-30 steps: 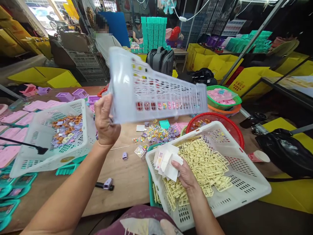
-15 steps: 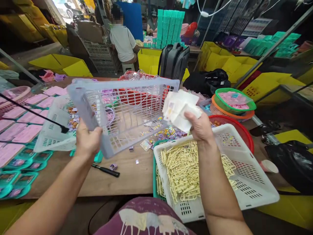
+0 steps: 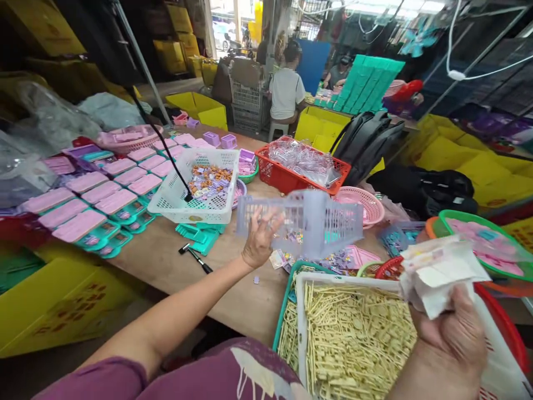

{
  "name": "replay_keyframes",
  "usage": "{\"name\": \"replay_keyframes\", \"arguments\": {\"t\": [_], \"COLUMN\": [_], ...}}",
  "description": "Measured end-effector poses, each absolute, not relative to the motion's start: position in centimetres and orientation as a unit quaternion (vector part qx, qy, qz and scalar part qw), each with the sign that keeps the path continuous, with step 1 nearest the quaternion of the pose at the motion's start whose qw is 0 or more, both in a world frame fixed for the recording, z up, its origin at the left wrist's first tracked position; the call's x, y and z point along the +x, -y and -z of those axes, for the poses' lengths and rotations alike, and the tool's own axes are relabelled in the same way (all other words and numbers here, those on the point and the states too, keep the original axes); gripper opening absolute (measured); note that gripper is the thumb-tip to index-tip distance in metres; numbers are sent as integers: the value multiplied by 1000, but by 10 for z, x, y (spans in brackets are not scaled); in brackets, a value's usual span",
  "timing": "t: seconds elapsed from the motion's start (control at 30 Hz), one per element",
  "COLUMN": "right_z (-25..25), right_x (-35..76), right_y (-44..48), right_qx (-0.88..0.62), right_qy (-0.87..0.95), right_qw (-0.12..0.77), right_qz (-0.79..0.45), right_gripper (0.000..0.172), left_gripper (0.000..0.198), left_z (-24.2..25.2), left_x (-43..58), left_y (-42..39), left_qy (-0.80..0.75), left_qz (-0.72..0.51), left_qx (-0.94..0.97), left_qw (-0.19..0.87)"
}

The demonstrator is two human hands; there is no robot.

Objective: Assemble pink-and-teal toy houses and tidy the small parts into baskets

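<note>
My left hand (image 3: 260, 239) has its fingers spread at the near side of a translucent pale basket (image 3: 315, 225), which is smeared by motion; whether they touch cannot be made out. My right hand (image 3: 456, 328) is closed on a bundle of white papers (image 3: 443, 272) at the right. Beside that hand, a white basket (image 3: 303, 333) holds many pale yellow plastic pieces (image 3: 358, 339). Under it is a green basket (image 3: 280, 328). Small colourful pieces lie on the table (image 3: 233, 286) behind these.
At the left are pink-topped teal cases (image 3: 102, 191), a white basket of small parts (image 3: 194, 214) and a black-handled tool (image 3: 200, 261). Further back are a red basket of clear packs (image 3: 272, 175), a black backpack (image 3: 366, 144) and a seated person (image 3: 285, 91). Green basket (image 3: 447, 216) at right.
The view has turned left. My left hand has gone from gripping the pale basket's end to spread fingers, and the basket is now farther away over the table. My right hand still holds the papers.
</note>
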State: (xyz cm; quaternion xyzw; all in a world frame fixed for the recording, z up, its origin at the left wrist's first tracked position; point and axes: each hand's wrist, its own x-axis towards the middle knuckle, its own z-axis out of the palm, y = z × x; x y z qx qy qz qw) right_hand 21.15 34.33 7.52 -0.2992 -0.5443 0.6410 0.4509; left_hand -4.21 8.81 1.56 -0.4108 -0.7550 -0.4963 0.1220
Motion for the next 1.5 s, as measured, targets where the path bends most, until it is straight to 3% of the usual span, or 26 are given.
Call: {"name": "replay_keyframes", "arguments": {"t": [0.17,0.3,0.4,0.63,0.77,0.87,0.93,1.0,1.07,1.13,1.27,1.5], "right_z": [-93,-100,-104,-87,-98,-127,-128,-98,-42,24,119,161], "right_x": [182,130,79,-37,-65,-46,-20,3,15,13,-16,-56], "right_y": [-337,-335,-334,-335,-331,-299,-260,-212,-162,-121,-85,-129], "right_qx": [-297,-229,-187,-162,-67,31,128,256,294,265,305,315], "right_qy": [574,607,656,852,915,911,923,911,910,933,927,929], "right_qw": [441,416,363,191,228,262,150,-70,-201,-220,-197,-184], "right_qz": [-623,-637,-634,-460,-325,-316,-332,-316,-212,-102,-91,-63], "right_gripper": [35,40,49,53,65,45,29,28,26,34,41,34], "left_gripper": [83,78,68,58,56,53,51,48,44,43,44,37], "left_z": [-59,-74,-84,-116,-124,-127,-129,-132,-134,-135,-140,-154], "left_x": [-75,-78,-70,-62,-88,-107,-117,-125,-135,-145,-160,-165], "left_y": [-92,-82,-74,-52,-33,-21,-17,-16,-18,-21,-31,-36], "left_qy": [763,679,647,605,600,588,577,567,554,533,497,510], "left_qz": [580,733,752,766,767,769,775,782,793,808,829,819], "left_qx": [-250,-16,68,124,146,146,147,144,136,126,124,139], "left_qw": [135,-35,-102,-181,-172,-203,-211,-213,-213,-216,-227,-223]}}
